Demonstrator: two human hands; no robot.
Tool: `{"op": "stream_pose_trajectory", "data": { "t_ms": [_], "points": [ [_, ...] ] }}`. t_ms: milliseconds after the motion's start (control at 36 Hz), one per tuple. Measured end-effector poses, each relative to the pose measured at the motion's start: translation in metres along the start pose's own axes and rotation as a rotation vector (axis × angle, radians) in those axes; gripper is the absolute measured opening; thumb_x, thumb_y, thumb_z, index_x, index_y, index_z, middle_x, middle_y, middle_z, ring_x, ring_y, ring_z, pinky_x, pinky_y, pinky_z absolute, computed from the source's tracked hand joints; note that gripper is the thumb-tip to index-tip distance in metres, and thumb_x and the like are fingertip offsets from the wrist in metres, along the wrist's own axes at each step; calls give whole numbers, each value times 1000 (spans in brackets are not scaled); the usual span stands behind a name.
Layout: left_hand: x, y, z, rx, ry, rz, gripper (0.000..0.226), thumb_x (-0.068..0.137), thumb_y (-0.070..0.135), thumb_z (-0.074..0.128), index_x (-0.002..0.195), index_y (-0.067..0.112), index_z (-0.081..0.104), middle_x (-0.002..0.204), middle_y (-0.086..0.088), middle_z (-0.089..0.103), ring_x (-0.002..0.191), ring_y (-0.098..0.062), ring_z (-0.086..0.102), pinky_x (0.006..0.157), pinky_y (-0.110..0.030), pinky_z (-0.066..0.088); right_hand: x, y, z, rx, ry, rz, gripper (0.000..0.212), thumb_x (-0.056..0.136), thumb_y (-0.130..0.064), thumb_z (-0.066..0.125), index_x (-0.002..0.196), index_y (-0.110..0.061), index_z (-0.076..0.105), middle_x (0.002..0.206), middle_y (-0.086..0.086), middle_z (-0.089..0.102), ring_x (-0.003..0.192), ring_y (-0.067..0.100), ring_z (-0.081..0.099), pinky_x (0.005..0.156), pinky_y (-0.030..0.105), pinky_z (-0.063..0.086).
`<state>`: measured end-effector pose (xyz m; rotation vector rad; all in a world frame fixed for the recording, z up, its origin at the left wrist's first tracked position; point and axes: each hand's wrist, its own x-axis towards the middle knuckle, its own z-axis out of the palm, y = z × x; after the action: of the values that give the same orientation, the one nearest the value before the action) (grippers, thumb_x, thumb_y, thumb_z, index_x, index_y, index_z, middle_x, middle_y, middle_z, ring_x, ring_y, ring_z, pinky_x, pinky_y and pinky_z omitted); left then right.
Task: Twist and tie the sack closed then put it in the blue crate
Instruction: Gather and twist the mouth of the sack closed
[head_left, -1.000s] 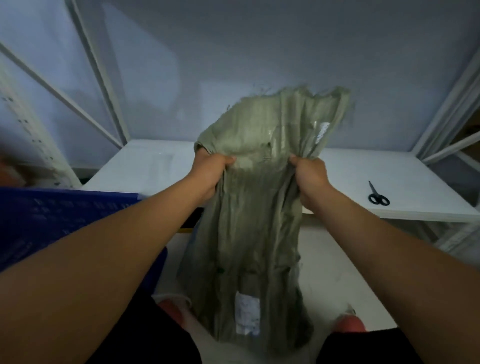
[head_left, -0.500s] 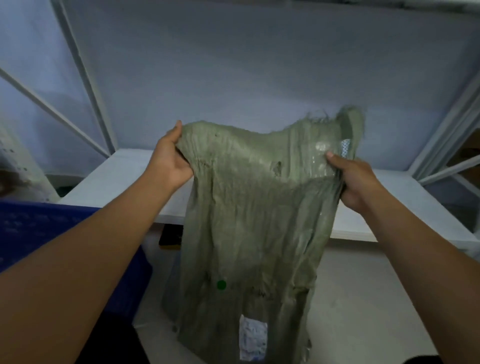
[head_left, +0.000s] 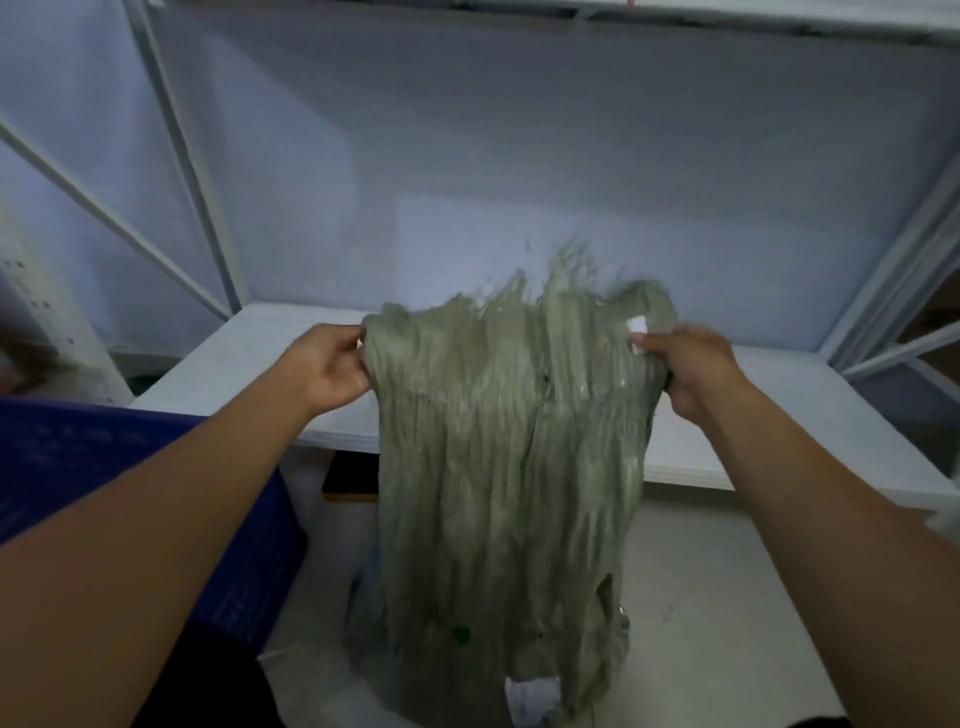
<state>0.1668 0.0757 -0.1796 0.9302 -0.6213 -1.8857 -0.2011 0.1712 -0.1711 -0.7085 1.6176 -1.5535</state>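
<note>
Since half a second ago I note both hands lower; the frayed grey-green woven sack (head_left: 509, 447) now blurs. The left hand (head_left: 332, 366) and right hand (head_left: 693, 371) each pinch a top corner, holding it hanging before the white shelf (head_left: 249, 358), right of the blue plastic crate (head_left: 78, 457).

front: the sack (head_left: 509, 467) hangs between the left hand (head_left: 332, 366) and right hand (head_left: 696, 369) and fills the middle | left: the blue crate (head_left: 104, 467) sits low under the left arm | behind: white shelf (head_left: 779, 415) top looks bare, open air above it | sides: slanted rack bars (head_left: 192, 156) close in
</note>
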Motion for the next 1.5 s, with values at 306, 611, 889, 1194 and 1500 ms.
{"op": "stream_pose_trajectory", "data": {
  "t_ms": [306,611,889,1194,1500],
  "points": [
    [-25,5,5,-303,-76,108,30,84,26,61,103,4,68,116,-15,71,99,-30,72,88,-46,57,-10,2,-8,134,14,47,47,89,-52,66,124,-21,69,110,6,73,93,24,70,71,33,56],
    [-10,1,59,387,105,548,49,83,2,73,117,23,45,115,-5,56,95,-19,64,76,-35,59,-20,-13,56,74,48,-145,13,86,-10,72,97,-17,70,98,10,76,87,26,75,77,40,62],
    [27,3,-11,211,227,181,80,77,-14,53,150,13,36,116,-17,64,102,-34,67,83,-48,59,-15,13,23,166,155,77,26,89,-16,74,113,-15,66,101,8,71,77,21,68,68,35,60],
    [6,38,4,97,-24,314,62,85,8,64,144,6,46,130,-16,65,115,-31,65,96,-47,54,-2,4,30,190,180,-92,28,87,-31,75,111,-20,67,104,1,73,92,19,70,91,42,59],
    [20,18,2,310,3,382,30,91,4,64,121,3,65,113,-12,71,103,-26,68,84,-37,60,-7,11,47,248,-13,-2,31,87,-12,74,117,-11,68,100,13,76,86,29,76,73,46,63]
  ]
}}
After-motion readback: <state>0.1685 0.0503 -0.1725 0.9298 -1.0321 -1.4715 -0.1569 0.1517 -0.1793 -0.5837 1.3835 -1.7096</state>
